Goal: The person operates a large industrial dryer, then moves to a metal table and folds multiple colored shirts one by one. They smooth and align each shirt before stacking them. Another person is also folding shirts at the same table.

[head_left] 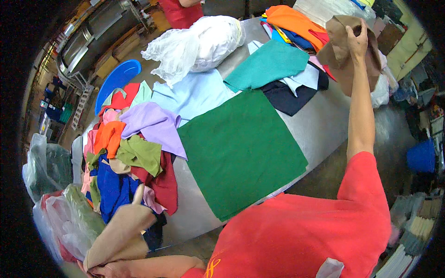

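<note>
At the upper right, my right hand [358, 40] grips a brown cloth [337, 45] that hangs over the table's far right end. Low on the left, a beige cloth [120, 231] covers most of my left hand [138, 196]; one finger shows above it, beside a blue cloth [116, 189], and the hand's hold is hidden. A green cloth [243, 153] lies flat on the metal table [189, 215] in front of me. Left of it is a heap with a lilac cloth [153, 123], olive cloth [140, 151] and dark red cloth [167, 187].
Beyond the green cloth lie light blue [194, 92], teal [267, 66] and black cloths [290, 99]. A white plastic-wrapped bundle [215, 43] and an orange cloth [295, 22] are farther back. Filled plastic bags [66, 219] stand left. A person in red [182, 14] is across the table.
</note>
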Action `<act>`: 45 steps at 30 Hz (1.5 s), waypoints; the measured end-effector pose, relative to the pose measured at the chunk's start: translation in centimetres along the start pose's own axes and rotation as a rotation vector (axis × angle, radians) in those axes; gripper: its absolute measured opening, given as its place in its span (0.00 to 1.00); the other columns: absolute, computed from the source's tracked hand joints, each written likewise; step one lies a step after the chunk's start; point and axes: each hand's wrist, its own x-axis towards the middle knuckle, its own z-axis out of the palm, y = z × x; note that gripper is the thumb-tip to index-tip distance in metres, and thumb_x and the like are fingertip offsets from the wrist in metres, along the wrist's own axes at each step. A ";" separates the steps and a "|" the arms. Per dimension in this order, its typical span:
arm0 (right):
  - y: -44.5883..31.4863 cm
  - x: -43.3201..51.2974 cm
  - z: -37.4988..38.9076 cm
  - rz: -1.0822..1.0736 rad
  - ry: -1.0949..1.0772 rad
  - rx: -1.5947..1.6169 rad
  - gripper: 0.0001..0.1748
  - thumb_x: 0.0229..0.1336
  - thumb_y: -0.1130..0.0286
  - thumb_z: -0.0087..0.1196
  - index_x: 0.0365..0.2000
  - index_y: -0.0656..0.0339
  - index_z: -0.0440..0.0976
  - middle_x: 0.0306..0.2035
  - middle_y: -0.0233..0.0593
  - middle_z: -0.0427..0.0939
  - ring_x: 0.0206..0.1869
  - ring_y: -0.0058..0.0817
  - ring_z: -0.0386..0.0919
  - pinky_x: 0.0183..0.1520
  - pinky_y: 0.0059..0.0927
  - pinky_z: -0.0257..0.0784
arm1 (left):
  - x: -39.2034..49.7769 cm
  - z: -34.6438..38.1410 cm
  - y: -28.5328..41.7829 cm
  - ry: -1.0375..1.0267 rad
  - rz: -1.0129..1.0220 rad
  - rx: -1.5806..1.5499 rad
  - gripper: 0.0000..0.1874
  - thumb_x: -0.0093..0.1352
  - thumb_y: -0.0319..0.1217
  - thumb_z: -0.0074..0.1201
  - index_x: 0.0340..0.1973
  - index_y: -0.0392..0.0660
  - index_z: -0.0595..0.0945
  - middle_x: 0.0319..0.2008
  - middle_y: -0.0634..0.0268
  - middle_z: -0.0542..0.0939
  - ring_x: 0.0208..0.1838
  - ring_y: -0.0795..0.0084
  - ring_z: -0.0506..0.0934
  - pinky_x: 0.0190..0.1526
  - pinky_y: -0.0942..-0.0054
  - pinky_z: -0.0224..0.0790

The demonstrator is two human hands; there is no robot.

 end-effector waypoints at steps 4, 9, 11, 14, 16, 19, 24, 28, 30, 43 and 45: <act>7.3 -4.5 3.2 0.160 -0.161 -0.184 0.34 0.51 0.59 0.58 0.57 0.67 0.68 0.53 0.58 0.75 0.57 0.49 0.73 0.60 0.38 0.66 | -0.2 0.5 1.7 -0.097 0.012 0.050 0.17 0.72 0.36 0.51 0.48 0.35 0.81 0.48 0.53 0.80 0.46 0.64 0.77 0.52 0.64 0.68; 13.8 -18.8 3.5 0.864 -0.990 -0.085 0.30 0.47 0.64 0.60 0.52 0.64 0.75 0.51 0.50 0.78 0.57 0.40 0.74 0.59 0.38 0.67 | -2.0 1.4 2.9 -0.317 0.038 0.119 0.12 0.74 0.30 0.48 0.46 0.35 0.82 0.48 0.56 0.81 0.46 0.65 0.77 0.50 0.67 0.69; 13.7 -23.6 3.5 0.757 -0.894 -0.197 0.30 0.47 0.65 0.61 0.52 0.66 0.74 0.52 0.53 0.77 0.57 0.41 0.74 0.57 0.38 0.69 | -3.8 2.0 3.4 -0.417 -0.110 -0.053 0.11 0.73 0.30 0.49 0.44 0.35 0.82 0.45 0.56 0.82 0.44 0.66 0.77 0.50 0.69 0.69; 7.1 -25.1 3.0 0.665 -0.998 -0.143 0.31 0.49 0.57 0.62 0.50 0.66 0.75 0.46 0.52 0.80 0.49 0.40 0.79 0.51 0.38 0.73 | -6.7 3.8 5.5 -0.717 -0.075 -0.163 0.11 0.68 0.30 0.56 0.42 0.35 0.83 0.37 0.55 0.83 0.39 0.65 0.79 0.45 0.69 0.71; -2.7 -25.2 1.5 0.539 -1.011 0.031 0.34 0.50 0.47 0.63 0.48 0.66 0.76 0.41 0.49 0.82 0.43 0.37 0.82 0.47 0.36 0.75 | -8.7 5.8 8.0 -0.923 -0.039 -0.283 0.10 0.63 0.28 0.63 0.38 0.37 0.84 0.32 0.57 0.83 0.35 0.67 0.80 0.40 0.69 0.72; -19.6 -25.3 -3.5 0.267 -1.238 0.825 0.34 0.53 0.57 0.65 0.57 0.61 0.69 0.49 0.44 0.79 0.52 0.32 0.77 0.56 0.36 0.71 | -12.5 8.8 13.2 -1.299 0.111 -0.423 0.08 0.58 0.25 0.66 0.32 0.39 0.84 0.23 0.59 0.83 0.25 0.69 0.80 0.30 0.71 0.70; -35.1 -26.6 -9.1 0.029 -1.437 1.205 0.28 0.53 0.59 0.62 0.52 0.57 0.69 0.44 0.44 0.79 0.52 0.44 0.75 0.54 0.42 0.68 | -15.0 10.1 16.4 -1.780 0.019 -0.712 0.06 0.60 0.26 0.65 0.31 0.41 0.82 0.19 0.59 0.79 0.19 0.62 0.78 0.21 0.70 0.67; -34.5 -25.9 -10.2 -0.082 -1.704 1.012 0.09 0.54 0.64 0.58 0.33 0.57 0.74 0.32 0.43 0.77 0.44 0.44 0.76 0.46 0.45 0.66 | -11.8 7.5 12.8 -1.908 -0.166 -0.660 0.08 0.59 0.30 0.69 0.29 0.41 0.84 0.22 0.61 0.83 0.21 0.73 0.80 0.24 0.76 0.67; -33.4 -25.1 -11.1 -0.134 -1.744 1.153 0.12 0.53 0.62 0.62 0.30 0.59 0.74 0.33 0.43 0.76 0.44 0.43 0.76 0.52 0.44 0.65 | -10.3 5.9 10.7 -1.968 -0.207 -0.681 0.10 0.58 0.32 0.70 0.30 0.42 0.84 0.22 0.61 0.83 0.21 0.73 0.80 0.24 0.77 0.67; -32.0 -17.2 -10.7 0.261 -1.772 0.677 0.17 0.49 0.65 0.67 0.37 0.64 0.77 0.28 0.36 0.80 0.31 0.21 0.77 0.36 0.25 0.72 | -10.2 5.3 1.5 -1.935 -0.494 -0.425 0.08 0.65 0.32 0.61 0.31 0.40 0.82 0.25 0.70 0.76 0.27 0.84 0.68 0.27 0.77 0.57; -31.9 -16.7 -10.2 0.065 -1.665 0.557 0.14 0.48 0.68 0.65 0.34 0.66 0.78 0.28 0.41 0.81 0.31 0.23 0.79 0.35 0.28 0.74 | -11.3 5.0 0.3 -1.837 -0.570 -0.453 0.09 0.67 0.33 0.59 0.33 0.40 0.81 0.27 0.70 0.76 0.32 0.83 0.70 0.33 0.78 0.63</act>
